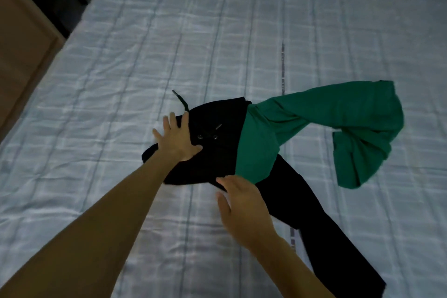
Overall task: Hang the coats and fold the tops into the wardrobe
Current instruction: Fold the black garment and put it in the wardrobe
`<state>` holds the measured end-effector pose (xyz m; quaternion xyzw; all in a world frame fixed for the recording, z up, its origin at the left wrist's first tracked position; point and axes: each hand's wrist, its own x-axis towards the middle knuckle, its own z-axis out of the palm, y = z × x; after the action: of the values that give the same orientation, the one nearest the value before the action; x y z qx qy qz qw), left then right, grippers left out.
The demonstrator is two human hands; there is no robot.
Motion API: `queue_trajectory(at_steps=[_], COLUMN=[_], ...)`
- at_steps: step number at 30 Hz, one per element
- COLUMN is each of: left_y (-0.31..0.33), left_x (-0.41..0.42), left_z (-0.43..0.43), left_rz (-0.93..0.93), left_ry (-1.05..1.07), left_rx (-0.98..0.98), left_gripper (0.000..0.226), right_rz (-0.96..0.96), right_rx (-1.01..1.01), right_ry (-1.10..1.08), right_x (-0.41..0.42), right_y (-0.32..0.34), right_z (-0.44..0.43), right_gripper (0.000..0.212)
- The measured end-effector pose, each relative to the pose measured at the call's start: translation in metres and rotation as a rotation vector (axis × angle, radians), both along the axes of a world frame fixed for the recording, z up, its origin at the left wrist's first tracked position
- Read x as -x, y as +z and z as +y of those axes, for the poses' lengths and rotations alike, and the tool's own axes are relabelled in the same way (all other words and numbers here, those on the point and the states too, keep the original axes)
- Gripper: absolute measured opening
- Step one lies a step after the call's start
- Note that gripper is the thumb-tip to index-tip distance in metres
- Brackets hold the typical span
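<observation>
The black hooded top (212,138) is lying mid-frame on the checked bedspread (121,80), a green top (338,123) draped over it (neither folded yet). The left hand (177,139) is pressing it flat, fingers spread; the right hand (244,203) is touching its lower edge, fingers straight. No wardrobe is showing.

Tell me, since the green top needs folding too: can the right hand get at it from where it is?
Probably yes. The right hand hovers open at the black garment's near edge, and the green top lies uncovered right beside it on the bed.
</observation>
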<state>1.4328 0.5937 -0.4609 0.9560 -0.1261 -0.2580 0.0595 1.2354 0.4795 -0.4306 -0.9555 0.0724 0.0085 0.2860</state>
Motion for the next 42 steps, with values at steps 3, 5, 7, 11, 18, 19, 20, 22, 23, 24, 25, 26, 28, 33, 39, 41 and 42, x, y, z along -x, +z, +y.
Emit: queue_trajectory(at_steps=[3, 5, 7, 11, 18, 19, 20, 22, 23, 24, 25, 26, 28, 33, 39, 41, 42], left_y=[-0.019, -0.017, -0.005, 0.043, 0.176, 0.199, 0.224, 0.271, 0.293, 0.309, 0.327, 0.347, 0.379, 0.446, 0.51, 0.518, 0.52], left_x=[-0.011, -0.009, -0.002, 0.03, 0.083, 0.089, 0.097, 0.111, 0.117, 0.121, 0.129, 0.139, 0.159, 0.208, 0.249, 0.257, 0.262], left_z=[0.002, 0.005, 0.008, 0.022, 0.045, 0.049, 0.054, 0.066, 0.075, 0.081, 0.088, 0.097, 0.111, 0.13, 0.158, 0.173, 0.18], left_rz=[0.216, 0.257, 0.187, 0.053, 0.173, 0.194, 0.209, 0.223, 0.226, 0.231, 0.228, 0.216, 0.17, 0.051, -0.024, -0.043, -0.075], left_ry=[0.051, 0.026, -0.042, -0.117, -0.071, -0.086, -0.101, -0.118, -0.13, -0.142, -0.156, -0.165, -0.15, -0.102, -0.145, -0.155, -0.181], left_rx=[0.043, 0.051, 0.068, 0.179, 0.513, 0.538, 0.557, 0.58, 0.582, 0.582, 0.592, 0.607, 0.654, 0.818, 0.773, 0.721, 0.669], left_gripper=[0.13, 0.115, 0.071, 0.034, 0.009, 0.01, 0.012, 0.014, 0.012, 0.01, 0.011, 0.016, 0.029, 0.029, 0.033, 0.037, 0.041], right_rz=[-0.011, 0.003, 0.037, 0.028, -0.072, -0.064, -0.047, -0.017, 0.002, 0.032, 0.035, 0.023, -0.017, -0.07, 0.007, -0.031, -0.052], right_rx=[0.03, 0.042, 0.026, -0.012, -0.004, 0.004, 0.009, 0.055, 0.093, 0.117, 0.123, 0.101, -0.009, -0.35, -0.383, -0.434, -0.44], right_ry=[-0.013, -0.02, -0.025, -0.012, -0.011, -0.014, -0.012, 0.012, 0.03, 0.045, 0.055, 0.053, 0.008, -0.199, -0.275, -0.274, -0.268], right_x=[0.007, 0.014, 0.021, 0.025, 0.03, 0.032, 0.034, 0.041, 0.045, 0.047, 0.053, 0.06, 0.075, 0.118, 0.181, 0.199, 0.209], right_y=[-0.011, -0.012, -0.008, 0.023, 0.121, 0.139, 0.156, 0.187, 0.201, 0.207, 0.219, 0.233, 0.259, 0.299, 0.34, 0.36, 0.371], right_z=[-0.002, 0.0, 0.003, 0.009, 0.024, 0.028, 0.033, 0.042, 0.047, 0.051, 0.057, 0.066, 0.086, 0.108, 0.104, 0.09, 0.083], right_gripper=[0.04, 0.041, 0.043, 0.044, 0.052, 0.061, 0.072, 0.092, 0.1, 0.106, 0.11, 0.11, 0.096, 0.032, 0.01, 0.012, 0.013])
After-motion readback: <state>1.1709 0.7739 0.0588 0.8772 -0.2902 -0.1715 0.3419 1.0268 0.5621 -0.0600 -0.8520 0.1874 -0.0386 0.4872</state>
